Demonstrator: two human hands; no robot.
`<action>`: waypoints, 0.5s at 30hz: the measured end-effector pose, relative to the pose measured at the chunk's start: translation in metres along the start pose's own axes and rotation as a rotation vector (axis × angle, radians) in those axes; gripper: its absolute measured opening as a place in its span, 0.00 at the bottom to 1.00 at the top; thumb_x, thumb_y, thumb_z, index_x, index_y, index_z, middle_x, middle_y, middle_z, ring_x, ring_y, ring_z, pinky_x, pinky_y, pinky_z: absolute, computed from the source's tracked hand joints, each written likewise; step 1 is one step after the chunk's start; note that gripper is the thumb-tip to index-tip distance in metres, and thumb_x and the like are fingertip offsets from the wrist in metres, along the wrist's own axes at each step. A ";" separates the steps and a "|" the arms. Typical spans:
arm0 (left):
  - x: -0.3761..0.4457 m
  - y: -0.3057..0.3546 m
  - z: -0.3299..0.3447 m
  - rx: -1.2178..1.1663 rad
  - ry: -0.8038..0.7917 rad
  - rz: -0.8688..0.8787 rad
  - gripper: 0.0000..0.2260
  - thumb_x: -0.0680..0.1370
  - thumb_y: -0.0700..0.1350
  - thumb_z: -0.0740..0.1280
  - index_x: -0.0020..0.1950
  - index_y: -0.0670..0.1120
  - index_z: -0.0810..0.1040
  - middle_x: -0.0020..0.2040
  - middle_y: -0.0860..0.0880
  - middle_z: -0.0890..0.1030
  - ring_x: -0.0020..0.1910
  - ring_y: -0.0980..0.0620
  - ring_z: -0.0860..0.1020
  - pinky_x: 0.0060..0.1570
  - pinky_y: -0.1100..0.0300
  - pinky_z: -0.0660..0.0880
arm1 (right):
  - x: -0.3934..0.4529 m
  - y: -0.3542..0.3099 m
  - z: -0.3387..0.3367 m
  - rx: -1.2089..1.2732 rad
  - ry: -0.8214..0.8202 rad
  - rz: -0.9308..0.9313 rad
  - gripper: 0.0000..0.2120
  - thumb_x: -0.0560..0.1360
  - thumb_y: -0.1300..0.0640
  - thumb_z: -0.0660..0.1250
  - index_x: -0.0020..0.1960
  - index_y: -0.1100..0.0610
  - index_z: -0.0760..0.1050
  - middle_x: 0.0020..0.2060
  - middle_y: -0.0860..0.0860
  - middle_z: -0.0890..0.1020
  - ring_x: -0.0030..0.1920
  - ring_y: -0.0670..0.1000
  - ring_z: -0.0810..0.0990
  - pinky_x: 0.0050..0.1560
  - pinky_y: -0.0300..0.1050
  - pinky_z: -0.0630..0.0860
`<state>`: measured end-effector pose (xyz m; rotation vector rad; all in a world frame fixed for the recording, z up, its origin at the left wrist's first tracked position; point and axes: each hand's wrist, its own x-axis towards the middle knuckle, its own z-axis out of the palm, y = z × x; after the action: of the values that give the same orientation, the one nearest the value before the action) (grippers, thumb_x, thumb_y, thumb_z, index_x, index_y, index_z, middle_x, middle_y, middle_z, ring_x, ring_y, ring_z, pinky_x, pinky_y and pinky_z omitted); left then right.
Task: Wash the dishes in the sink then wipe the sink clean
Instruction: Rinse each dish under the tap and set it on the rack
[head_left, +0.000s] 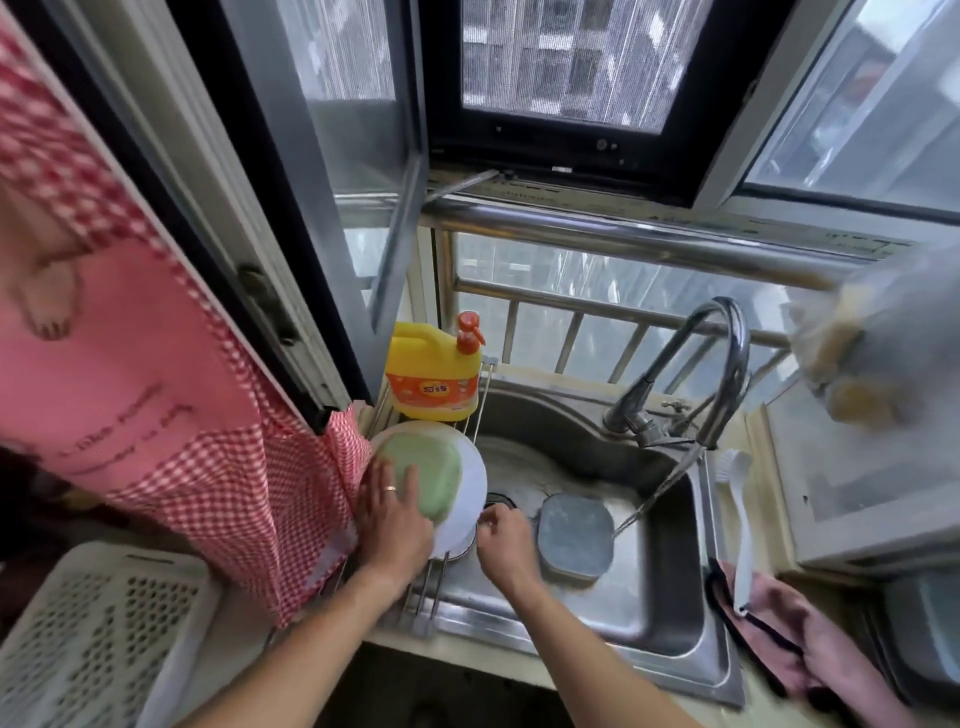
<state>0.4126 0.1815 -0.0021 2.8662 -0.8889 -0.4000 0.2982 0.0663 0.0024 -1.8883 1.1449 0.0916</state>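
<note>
A green square plate (427, 477) was held against a white round plate (462, 499) on the wire rack (431, 592) at the sink's (670, 613) left edge, the left hand (392, 522) being laid flat on the green plate with fingers nearly straight. The right hand (503, 540) was curled at the white plate's lower rim, though whether the rim was pinched could not be told. A grey square dish (574, 535) was seen face down on the basin floor under the faucet's (691, 374) stream, with bare steel around it.
</note>
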 end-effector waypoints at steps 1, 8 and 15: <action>0.001 0.008 0.001 0.017 0.023 -0.009 0.36 0.70 0.47 0.67 0.78 0.42 0.63 0.79 0.33 0.57 0.79 0.35 0.54 0.77 0.40 0.51 | 0.003 0.016 -0.005 -0.022 -0.011 0.040 0.12 0.76 0.62 0.60 0.54 0.59 0.81 0.51 0.55 0.83 0.54 0.55 0.80 0.51 0.46 0.73; -0.009 0.079 0.035 -0.030 0.219 0.250 0.28 0.65 0.35 0.67 0.66 0.37 0.74 0.70 0.35 0.71 0.72 0.34 0.68 0.75 0.40 0.57 | 0.024 0.118 -0.051 -0.164 -0.149 0.287 0.08 0.77 0.62 0.59 0.49 0.58 0.78 0.53 0.58 0.84 0.51 0.59 0.79 0.45 0.43 0.68; 0.008 0.147 0.110 -0.268 -0.339 0.244 0.17 0.75 0.38 0.60 0.61 0.46 0.77 0.57 0.46 0.78 0.58 0.44 0.77 0.58 0.55 0.72 | 0.073 0.177 -0.080 -0.110 -0.040 0.327 0.07 0.79 0.60 0.61 0.49 0.57 0.77 0.51 0.58 0.83 0.50 0.60 0.81 0.45 0.45 0.72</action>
<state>0.3084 0.0531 -0.0817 2.4486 -1.1234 -0.9161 0.1802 -0.0705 -0.1001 -1.7690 1.4370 0.3789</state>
